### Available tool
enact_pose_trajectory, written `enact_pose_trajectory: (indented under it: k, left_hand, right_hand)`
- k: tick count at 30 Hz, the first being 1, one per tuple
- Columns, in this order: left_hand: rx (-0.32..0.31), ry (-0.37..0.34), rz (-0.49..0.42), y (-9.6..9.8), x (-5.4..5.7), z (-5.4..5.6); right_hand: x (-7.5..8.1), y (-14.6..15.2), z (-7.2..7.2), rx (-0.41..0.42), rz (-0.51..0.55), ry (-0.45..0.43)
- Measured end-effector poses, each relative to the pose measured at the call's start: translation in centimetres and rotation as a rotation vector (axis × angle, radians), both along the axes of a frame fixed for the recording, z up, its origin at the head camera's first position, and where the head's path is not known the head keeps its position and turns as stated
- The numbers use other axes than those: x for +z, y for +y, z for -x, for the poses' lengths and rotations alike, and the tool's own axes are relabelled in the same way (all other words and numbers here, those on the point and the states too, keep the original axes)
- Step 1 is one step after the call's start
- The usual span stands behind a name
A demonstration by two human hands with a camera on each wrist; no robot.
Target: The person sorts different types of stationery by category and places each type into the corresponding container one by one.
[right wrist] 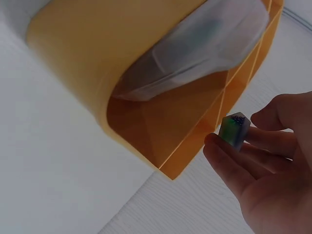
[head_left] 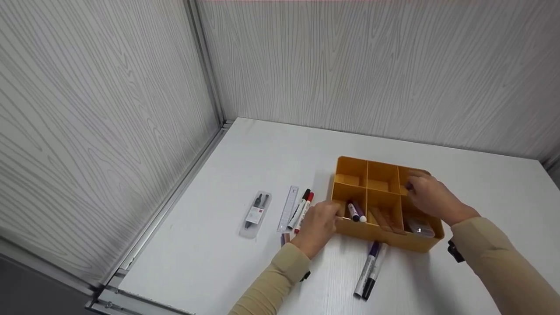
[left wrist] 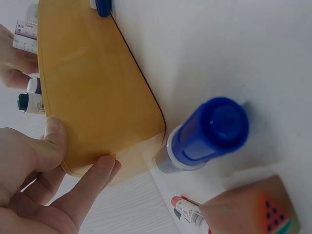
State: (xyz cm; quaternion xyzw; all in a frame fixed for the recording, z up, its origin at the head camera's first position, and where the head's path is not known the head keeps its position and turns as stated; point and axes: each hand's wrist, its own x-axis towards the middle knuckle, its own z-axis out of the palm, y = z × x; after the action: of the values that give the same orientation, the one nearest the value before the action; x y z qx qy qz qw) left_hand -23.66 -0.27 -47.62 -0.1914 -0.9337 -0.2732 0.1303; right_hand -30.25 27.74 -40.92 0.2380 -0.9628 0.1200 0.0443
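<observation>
An orange organizer box (head_left: 393, 239) with several compartments stands on the white table. My left hand (head_left: 318, 223) grips its front left corner, with thumb and fingers at the wall in the left wrist view. My right hand (head_left: 431, 192) is over the back right compartment, pinching a small block-shaped eraser (right wrist: 234, 130) with a dotted print. Below that hand, a clear plastic case (head_left: 421, 228) fills the front right compartment. Markers (head_left: 355, 212) lean in the front left compartment, and a clear ruler (head_left: 385, 218) slants in the front middle one.
Left of the box lie a clear pen case (head_left: 255, 214), a ruler (head_left: 288, 209) and black and red markers (head_left: 302, 210). Two more markers (head_left: 369, 271) lie before the box. A watermelon-print eraser (left wrist: 253, 209) sits near my left hand. Wood-grain panels (head_left: 372, 65) enclose the table's back and left.
</observation>
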Motion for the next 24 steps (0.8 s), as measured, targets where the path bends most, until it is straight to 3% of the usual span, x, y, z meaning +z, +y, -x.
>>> enact_pose_trajectory:
  k: [7, 13, 24]
  left_hand:
    - [0.000, -0.011, -0.003, 0.0, 0.1, -0.1]
    - [0.001, 0.007, 0.015, 0.1, 0.0, -0.3]
    - [-0.004, 0.028, 0.025, 0.2, 0.1, -0.3]
  right_hand:
    - [-0.9, -0.4, 1.9, -0.049, -0.073, -0.168]
    - [-1.9, 0.0, 2.8, -0.057, -0.151, -0.255]
    - [-3.0, 1.1, 2.7, -0.092, -0.192, -0.364]
